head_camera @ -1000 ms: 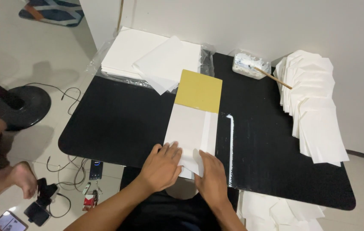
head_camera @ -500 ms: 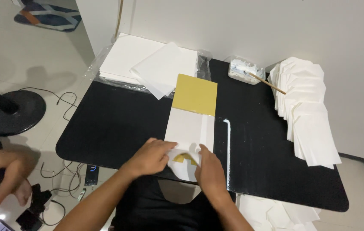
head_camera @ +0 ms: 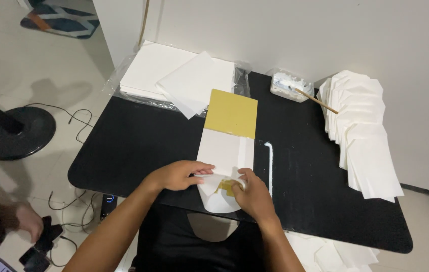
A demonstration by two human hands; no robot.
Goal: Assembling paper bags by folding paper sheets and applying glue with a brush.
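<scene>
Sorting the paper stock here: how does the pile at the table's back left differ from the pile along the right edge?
The flat white sheet stack lies square on clear plastic wrap, with one loose sheet askew on top. The fanned stack of folded white pieces is spread in an overlapping row, its pieces smaller with angled corners. Both are white paper on the black table.

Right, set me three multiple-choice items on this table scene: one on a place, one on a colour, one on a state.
1. Where is the fanned stack of white sheets?
A. the table's right side
B. the floor
C. under the hands

2. What colour is the square card above the folded paper?
A. red
B. yellow
C. blue

3. What are the left hand and right hand doing?
A. resting apart
B. holding a cup
C. pressing on the white paper

Answers: 1 A, it lies by the right edge; 2 B, plainly yellow; 3 C, both hands on it.
</scene>
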